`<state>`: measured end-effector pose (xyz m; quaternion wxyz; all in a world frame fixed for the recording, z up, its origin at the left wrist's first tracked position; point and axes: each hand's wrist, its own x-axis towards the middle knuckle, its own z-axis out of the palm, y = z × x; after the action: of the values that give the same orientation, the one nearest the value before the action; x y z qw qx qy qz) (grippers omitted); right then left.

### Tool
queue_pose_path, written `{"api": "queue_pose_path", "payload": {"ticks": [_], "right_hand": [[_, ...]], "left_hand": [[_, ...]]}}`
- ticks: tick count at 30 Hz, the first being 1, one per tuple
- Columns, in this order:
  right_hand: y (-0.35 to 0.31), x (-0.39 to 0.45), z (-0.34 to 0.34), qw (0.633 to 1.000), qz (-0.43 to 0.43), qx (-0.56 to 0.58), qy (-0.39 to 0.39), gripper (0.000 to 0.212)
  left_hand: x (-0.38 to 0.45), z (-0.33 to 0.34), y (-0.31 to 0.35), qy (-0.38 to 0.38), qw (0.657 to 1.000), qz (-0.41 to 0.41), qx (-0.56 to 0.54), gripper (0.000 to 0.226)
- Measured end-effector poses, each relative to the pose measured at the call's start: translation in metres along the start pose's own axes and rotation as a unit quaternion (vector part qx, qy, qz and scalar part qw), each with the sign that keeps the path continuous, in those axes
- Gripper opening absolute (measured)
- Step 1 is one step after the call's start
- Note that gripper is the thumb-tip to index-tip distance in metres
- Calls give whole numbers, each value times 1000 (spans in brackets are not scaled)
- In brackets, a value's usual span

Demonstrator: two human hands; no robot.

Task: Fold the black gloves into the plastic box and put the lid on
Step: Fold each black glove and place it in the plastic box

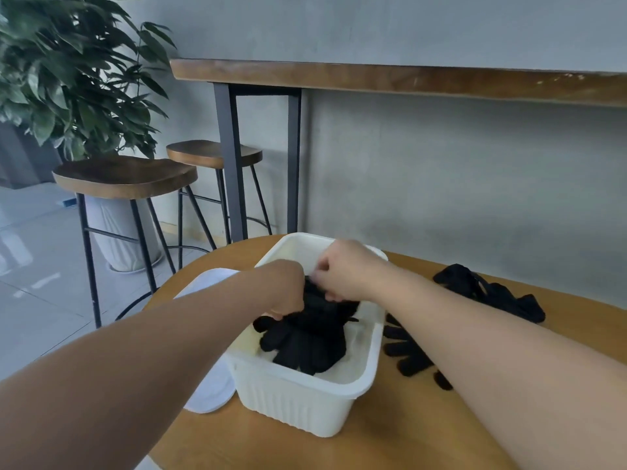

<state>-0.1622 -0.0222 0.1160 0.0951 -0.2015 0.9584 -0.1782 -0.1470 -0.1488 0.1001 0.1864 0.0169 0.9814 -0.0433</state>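
Observation:
A white ribbed plastic box [298, 401] stands on the round wooden table [390, 446]. Black gloves [305, 340] lie bunched inside it, fingers pointing toward me. My left hand [288, 286] and my right hand [349, 269] are both over the box, fingers closed on the glove fabric at its far end. The white lid [210, 391] lies flat on the table left of the box, partly hidden by my left forearm. Another black glove [407, 351] lies on the table right of the box, half under my right forearm. More black gloves [488, 293] are heaped further right.
Two wooden bar stools [125, 178] stand on the tiled floor beyond the table's left edge. A high wooden counter [373, 76] runs along the grey wall behind. A potted plant [68, 79] stands at the far left.

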Motion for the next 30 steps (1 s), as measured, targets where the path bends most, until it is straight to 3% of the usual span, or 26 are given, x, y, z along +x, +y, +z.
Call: {"api": "queue_pose_path", "payload": {"ticks": [2,5,11,14,18,23,26,30], "right_hand": [[19,-17,-21,991,-3,102,91,28],[47,-40,-41,973,8,149,175,25],[114,-89,-57,942,76,209,251,30],[147,-109,-57,929,111,235,264,30],[184,-127,-40,935,158,217,229,27],[235,-131,-2,963,191,133,135,18],[251,-128,24,974,175,112,90,24],[257,-122,40,977,164,104,88,28]], "left_hand": [[-7,-14,9,84,996,4,12,24],[-22,-31,33,184,982,23,-25,32],[-39,-44,117,320,914,111,-224,24],[-39,-38,162,297,903,158,-266,22],[-21,-10,206,188,941,165,-228,17],[17,40,235,70,976,118,-167,34],[34,66,240,75,971,110,-199,45],[53,81,251,110,976,130,-138,47]]}}
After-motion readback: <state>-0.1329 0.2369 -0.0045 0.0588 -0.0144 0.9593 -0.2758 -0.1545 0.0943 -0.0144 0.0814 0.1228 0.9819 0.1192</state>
